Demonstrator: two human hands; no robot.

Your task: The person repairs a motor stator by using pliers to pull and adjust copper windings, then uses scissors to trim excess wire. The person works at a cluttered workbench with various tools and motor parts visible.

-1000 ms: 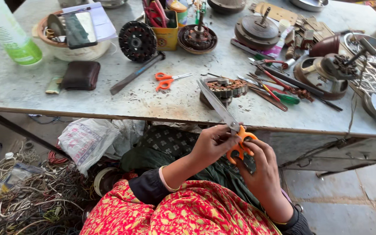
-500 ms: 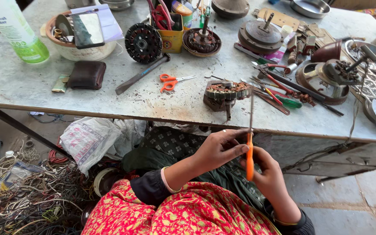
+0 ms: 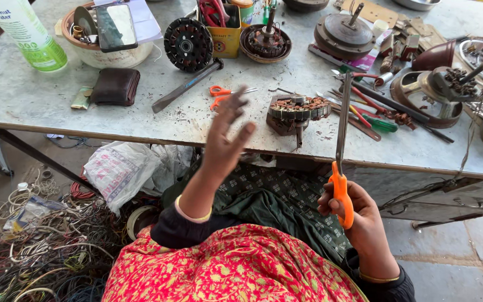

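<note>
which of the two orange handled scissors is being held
The large scissors with long blades pointing up toward the table, gripped by the right hand at their orange handle. The smaller pair lies flat on the table, untouched, beyond the raised, empty left hand.

Orange-handled scissors (image 3: 340, 168) with grey blades, smaller orange scissors (image 3: 223, 94) on a mottled pale grey counter (image 3: 40, 103), dark brown wallet (image 3: 115, 86), yellow tin (image 3: 226, 38), green screwdriver (image 3: 379, 124), red garment with yellow floral print (image 3: 236, 268), dark green checked cloth (image 3: 275, 193)
</note>
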